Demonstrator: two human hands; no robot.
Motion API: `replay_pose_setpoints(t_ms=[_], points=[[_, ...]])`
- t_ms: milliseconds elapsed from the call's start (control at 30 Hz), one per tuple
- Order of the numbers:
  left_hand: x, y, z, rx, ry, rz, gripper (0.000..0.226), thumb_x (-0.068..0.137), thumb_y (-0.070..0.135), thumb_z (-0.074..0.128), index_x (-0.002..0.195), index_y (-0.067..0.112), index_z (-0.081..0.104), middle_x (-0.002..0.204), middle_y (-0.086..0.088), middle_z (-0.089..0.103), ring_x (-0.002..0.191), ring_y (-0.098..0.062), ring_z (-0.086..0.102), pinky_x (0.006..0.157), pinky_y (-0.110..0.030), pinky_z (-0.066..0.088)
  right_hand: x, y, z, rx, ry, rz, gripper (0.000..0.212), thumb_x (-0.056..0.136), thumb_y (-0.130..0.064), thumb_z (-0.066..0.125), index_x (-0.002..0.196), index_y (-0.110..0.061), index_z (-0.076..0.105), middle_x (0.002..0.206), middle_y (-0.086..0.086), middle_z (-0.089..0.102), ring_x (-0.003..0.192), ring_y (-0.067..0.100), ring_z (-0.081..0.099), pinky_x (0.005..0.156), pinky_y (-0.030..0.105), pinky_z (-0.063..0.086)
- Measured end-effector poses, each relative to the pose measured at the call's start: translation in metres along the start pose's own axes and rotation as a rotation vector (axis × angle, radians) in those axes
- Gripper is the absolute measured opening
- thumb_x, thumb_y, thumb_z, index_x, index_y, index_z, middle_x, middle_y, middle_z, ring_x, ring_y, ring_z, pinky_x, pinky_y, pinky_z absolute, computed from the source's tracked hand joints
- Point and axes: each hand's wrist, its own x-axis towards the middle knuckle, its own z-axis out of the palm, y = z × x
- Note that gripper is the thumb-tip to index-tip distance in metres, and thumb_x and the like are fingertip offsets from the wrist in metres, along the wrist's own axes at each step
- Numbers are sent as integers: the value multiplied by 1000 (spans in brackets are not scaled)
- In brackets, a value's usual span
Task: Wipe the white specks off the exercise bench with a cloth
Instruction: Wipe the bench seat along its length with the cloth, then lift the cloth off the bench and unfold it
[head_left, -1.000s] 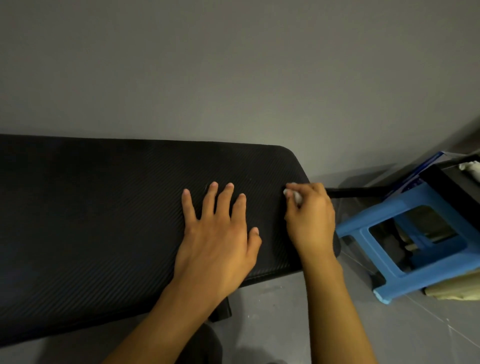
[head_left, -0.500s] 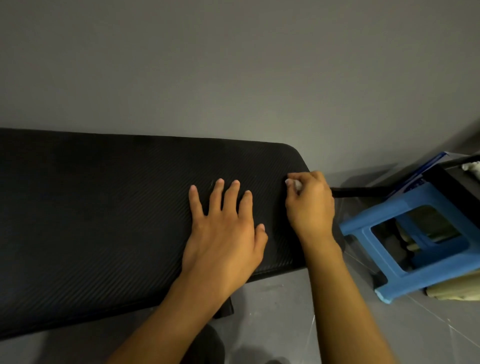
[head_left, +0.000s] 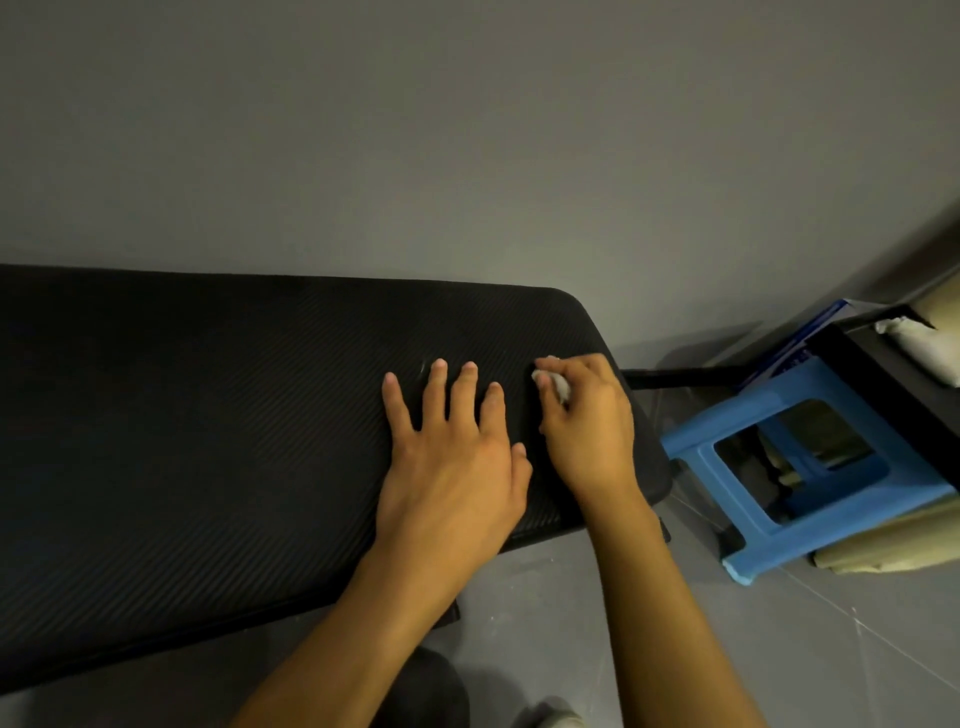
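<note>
The black padded exercise bench (head_left: 208, 441) runs from the left edge to its rounded right end, along a grey wall. My left hand (head_left: 452, 457) lies flat on the pad with fingers spread and straight. Just to its right, my right hand (head_left: 587, 421) is curled around a small white cloth (head_left: 558, 387) and presses it on the pad near the bench's right end. Only a bit of the cloth shows between the fingers. No white specks are plain to see on the dark pad.
A blue plastic stool (head_left: 810, 467) stands on the grey floor right of the bench. A black bar (head_left: 680, 376) sticks out from under the bench end toward it. Boxes and a dark shelf (head_left: 883, 374) sit behind the stool at the far right.
The right hand with the cloth has shifted a little left and inward on the pad. The left hand stays flat in the same spot; the view has shifted slightly.
</note>
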Motion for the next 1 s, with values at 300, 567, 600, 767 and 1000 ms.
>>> replay_pose_setpoints(t_ms=[300,567,600,767,1000], points=[[-3,-4,-6,-16,-56,45,64,97,49,32,152,17,41,162,-19,32,153,-42,21,118,-73,12,-55,-7,-16,51,-29,11,28,97,-29,62,124,-24,69,112,-11,55,102,4,58,95,38,52],[-6,-6,-11,-175,-64,66,54,99,51,25,145,31,46,165,-5,29,157,-27,11,124,-60,-3,-56,-13,-22,397,5,167,32,101,-30,57,129,-19,66,118,-13,56,105,-13,56,87,3,42],[-6,-6,-11,-186,-63,63,53,99,51,25,146,34,44,165,-3,27,157,-25,9,124,-58,-5,-51,-14,-22,450,32,182,31,102,-29,57,129,-17,66,118,-12,55,102,-17,55,84,0,41],[-7,-4,-9,-183,-52,38,50,100,50,24,141,34,47,163,3,31,156,-19,12,126,-57,3,-21,-25,-3,664,-9,150,33,103,-31,55,133,-20,63,122,-12,52,101,-16,56,84,2,45],[-4,2,-10,-308,8,-78,36,101,36,40,131,27,59,147,4,53,150,-17,31,126,-56,10,-23,-23,-21,795,-59,307,32,104,-21,55,135,-16,60,125,-5,54,102,-11,59,85,8,48]])
